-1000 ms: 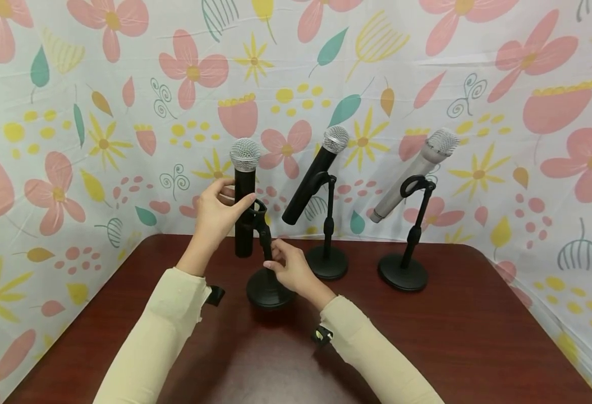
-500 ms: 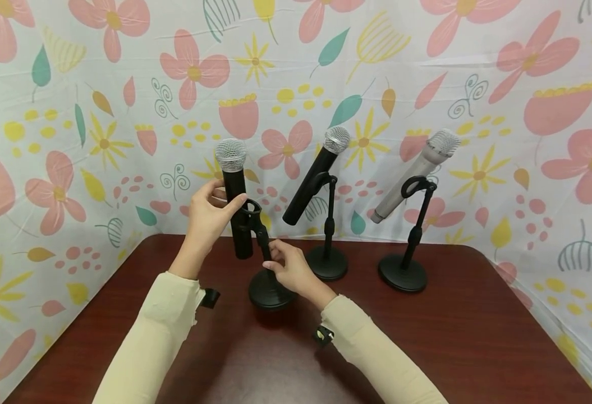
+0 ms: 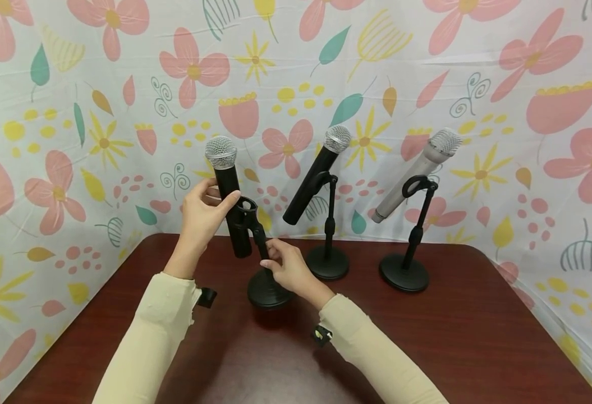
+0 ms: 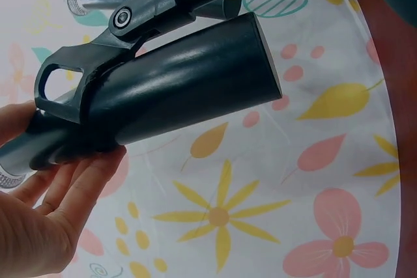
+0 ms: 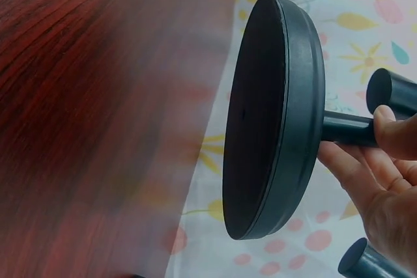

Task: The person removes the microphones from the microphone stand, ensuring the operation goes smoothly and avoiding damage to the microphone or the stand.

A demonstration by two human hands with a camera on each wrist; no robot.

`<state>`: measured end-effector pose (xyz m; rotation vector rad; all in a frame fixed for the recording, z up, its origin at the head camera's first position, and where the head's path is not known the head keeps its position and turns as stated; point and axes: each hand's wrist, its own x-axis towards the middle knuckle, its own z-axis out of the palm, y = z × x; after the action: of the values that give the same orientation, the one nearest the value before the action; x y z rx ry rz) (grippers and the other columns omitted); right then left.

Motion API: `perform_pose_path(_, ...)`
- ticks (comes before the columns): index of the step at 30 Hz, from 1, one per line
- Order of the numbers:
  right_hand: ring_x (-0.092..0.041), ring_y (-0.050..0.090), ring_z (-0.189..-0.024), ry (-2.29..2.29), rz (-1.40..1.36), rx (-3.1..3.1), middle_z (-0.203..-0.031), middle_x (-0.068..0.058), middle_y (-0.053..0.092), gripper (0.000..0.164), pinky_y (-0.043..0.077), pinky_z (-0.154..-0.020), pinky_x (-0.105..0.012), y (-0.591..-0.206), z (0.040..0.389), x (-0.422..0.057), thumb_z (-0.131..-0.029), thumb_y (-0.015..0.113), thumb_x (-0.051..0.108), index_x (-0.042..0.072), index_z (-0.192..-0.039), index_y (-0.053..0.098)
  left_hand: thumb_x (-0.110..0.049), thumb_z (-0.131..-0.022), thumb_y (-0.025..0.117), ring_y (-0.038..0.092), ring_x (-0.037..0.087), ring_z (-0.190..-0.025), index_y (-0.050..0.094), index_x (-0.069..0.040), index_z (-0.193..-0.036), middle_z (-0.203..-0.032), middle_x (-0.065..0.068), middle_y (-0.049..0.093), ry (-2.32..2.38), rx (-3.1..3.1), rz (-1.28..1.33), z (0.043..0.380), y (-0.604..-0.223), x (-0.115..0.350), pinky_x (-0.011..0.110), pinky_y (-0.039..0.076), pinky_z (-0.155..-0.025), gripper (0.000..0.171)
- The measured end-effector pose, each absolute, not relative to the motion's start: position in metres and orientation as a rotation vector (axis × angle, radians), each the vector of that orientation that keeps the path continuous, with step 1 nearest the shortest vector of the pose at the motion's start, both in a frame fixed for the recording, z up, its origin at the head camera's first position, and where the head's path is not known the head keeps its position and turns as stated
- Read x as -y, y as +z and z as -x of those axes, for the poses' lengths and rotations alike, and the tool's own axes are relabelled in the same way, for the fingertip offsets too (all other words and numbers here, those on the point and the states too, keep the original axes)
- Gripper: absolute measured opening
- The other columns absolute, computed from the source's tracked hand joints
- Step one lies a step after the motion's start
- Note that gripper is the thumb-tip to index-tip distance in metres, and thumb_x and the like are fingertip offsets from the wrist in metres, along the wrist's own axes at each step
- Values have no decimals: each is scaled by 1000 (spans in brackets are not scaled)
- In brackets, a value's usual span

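Note:
In the head view my left hand (image 3: 200,210) grips the black body of a handheld microphone (image 3: 221,151) with a silver mesh head, tilted to the left. My right hand (image 3: 290,269) pinches the pole of a black desktop microphone stand (image 3: 267,289). The right wrist view shows the underside of its round base (image 5: 257,122), raised off the table. In the left wrist view the stand's clip (image 4: 85,56) lies over the microphone's body, and the backdrop shows through its ring. Fingers of the left hand (image 4: 71,206) lie along the microphone's underside.
Behind, to the right, a second black microphone (image 3: 316,179) leans in its own stand (image 3: 327,264). Farther right a silver-grey microphone (image 3: 412,177) leans in another stand (image 3: 404,273). All are on a dark red wooden table (image 3: 477,336) before a floral cloth backdrop (image 3: 296,67).
My left hand and the microphone have moved left, and the microphone has gone from upright to tilted left. The stand's clip has swung slightly left; the right hand keeps its hold on the pole.

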<state>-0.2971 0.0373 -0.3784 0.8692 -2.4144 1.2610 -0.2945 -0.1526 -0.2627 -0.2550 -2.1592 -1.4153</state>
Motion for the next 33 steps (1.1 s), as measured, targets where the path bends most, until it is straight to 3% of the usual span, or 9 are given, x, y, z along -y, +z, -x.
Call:
perform_pose_path(4, -25, 63, -90, 1251, -875, 2418, -94, -10, 60, 30, 53, -78, -37, -378, 297, -38, -89, 67, 5, -3, -116, 58, -34, -86, 73, 63, 20, -78, 61, -6, -123, -91, 12, 61, -1477, 2123, 269, 295, -262, 155, 25, 53, -59, 47)
perform_pose_path(9, -22, 65, -86, 1334, -827, 2424, -86, -5, 60, 16, 52, -76, -35, -383, 301, -42, -88, 68, 5, 3, -102, 60, -33, -86, 72, 61, 15, -77, 60, -5, -126, -93, 9, 59, -1478, 2050, 237, 291, -252, 171, 23, 53, -64, 50)
perform_pose_path(19, -22, 67, -83, 1350, -775, 2342, -81, -5, 63, 14, 52, -75, -37, -381, 307, -39, -87, 69, 3, 6, -90, 56, -35, -90, 68, 62, 34, -92, 55, -3, -130, -102, 19, 60, -1343, 2291, 156, 288, -273, 185, 44, 51, -78, 53)
perform_pose_path(27, -25, 68, -89, 1379, -704, 2349, -86, -8, 63, 15, 52, -77, -39, -385, 315, -36, -87, 69, 4, 5, -94, 55, -35, -89, 68, 63, 34, -96, 54, -1, -129, -110, 22, 63, -1219, 2463, 85, 289, -291, 189, 47, 52, -81, 55)
perform_pose_path(33, -27, 67, -92, 1383, -691, 2322, -84, -9, 62, 17, 52, -75, -39, -387, 322, -33, -87, 69, 3, 5, -90, 53, -38, -89, 66, 63, 36, -95, 54, 2, -128, -106, 24, 66, -1128, 2562, 52, 287, -300, 191, 49, 50, -81, 57)
